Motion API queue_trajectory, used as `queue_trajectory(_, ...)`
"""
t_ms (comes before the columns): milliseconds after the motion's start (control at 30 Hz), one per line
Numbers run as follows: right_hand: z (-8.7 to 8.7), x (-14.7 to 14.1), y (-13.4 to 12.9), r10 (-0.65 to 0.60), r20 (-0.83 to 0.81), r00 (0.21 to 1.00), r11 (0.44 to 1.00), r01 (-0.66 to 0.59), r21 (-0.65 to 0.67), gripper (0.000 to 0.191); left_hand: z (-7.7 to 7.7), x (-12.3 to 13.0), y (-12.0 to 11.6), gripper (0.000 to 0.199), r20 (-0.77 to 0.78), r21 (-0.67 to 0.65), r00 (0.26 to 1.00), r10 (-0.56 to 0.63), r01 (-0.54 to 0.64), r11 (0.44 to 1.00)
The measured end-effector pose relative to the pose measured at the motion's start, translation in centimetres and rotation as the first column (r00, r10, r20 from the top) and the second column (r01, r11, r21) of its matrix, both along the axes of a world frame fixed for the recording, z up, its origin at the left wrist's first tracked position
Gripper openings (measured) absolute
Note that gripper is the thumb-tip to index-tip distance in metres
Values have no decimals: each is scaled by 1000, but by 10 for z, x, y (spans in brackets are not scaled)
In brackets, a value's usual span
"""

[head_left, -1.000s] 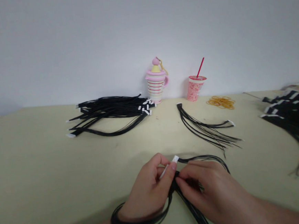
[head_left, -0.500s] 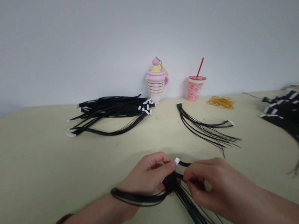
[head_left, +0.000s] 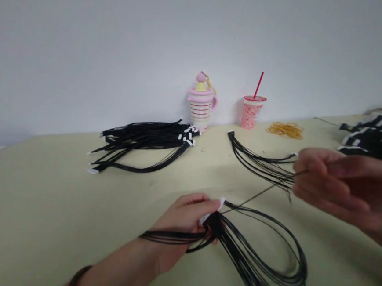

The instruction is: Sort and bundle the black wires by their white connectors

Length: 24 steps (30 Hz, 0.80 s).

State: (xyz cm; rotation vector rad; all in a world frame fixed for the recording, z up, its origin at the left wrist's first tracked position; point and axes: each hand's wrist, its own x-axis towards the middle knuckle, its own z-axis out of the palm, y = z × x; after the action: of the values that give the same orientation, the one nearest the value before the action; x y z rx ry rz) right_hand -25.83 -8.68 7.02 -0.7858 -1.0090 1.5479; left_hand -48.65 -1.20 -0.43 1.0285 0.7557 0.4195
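Note:
My left hand (head_left: 186, 216) rests low at centre on the table, pinching a bundle of thin black wires (head_left: 252, 248) at a small white connector (head_left: 220, 202). The wires loop over my left wrist and fan out toward the lower right. My right hand (head_left: 339, 184) is raised at the right, blurred, its fingers pinched on one thin black wire (head_left: 257, 193) that runs taut from the connector to it.
On the pale yellow-green table (head_left: 50, 207) lie a pile of black wire bundles (head_left: 141, 144) at back left, a small loose wire bundle (head_left: 261, 161) at centre right, more black bundles (head_left: 376, 139) at the right edge, yellow rubber bands (head_left: 284, 130), a pink toy cup (head_left: 202, 102) and a pink cup with a straw (head_left: 251, 110).
My right hand moved from beside the left hand up and to the right, drawing one wire out taut. The wire bundle now lies spread in a loop at the lower right.

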Motion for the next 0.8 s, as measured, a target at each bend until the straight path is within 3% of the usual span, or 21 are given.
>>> queue_trajectory(67,8,9,7,-328,16,945,943,326,69,11,1,-1,0,26,-1,-3,1000,-3,3,1000)
queue_trajectory(133,15,16,12,-567,55,822,821,560,109,23,2,-1,-1,25,9,-7,1000,-7,7,1000)
queue_trajectory(167,17,20,15,-631,77,772,774,620,130,30,3,-1,-1,25,12,-5,1000,-6,6,1000)
queue_trajectory(233,20,27,18,-672,117,732,739,651,173,35,3,-1,-1,25,15,7,1000,-5,5,1000)
queue_trajectory(333,15,33,22,-641,174,748,765,602,230,25,2,0,0,28,-13,19,1000,-10,10,1000)
queue_trajectory(433,-4,20,21,-554,341,760,830,469,303,13,0,-1,0,30,-60,38,998,-11,13,999)
queue_trajectory(500,-22,-3,16,-420,521,742,905,306,295,16,-1,-1,-1,31,-38,42,999,-18,20,999)
queue_trajectory(567,-38,-29,8,-239,677,696,971,164,174,19,-2,-2,-1,31,13,30,1000,-28,28,999)
queue_trajectory(667,-54,-57,-8,-218,778,589,970,46,237,18,0,-2,-2,30,9,36,1000,-20,20,999)
queue_trajectory(800,-57,-63,-21,-272,839,471,938,-66,341,15,1,-2,-2,31,-18,31,1000,0,0,1000)
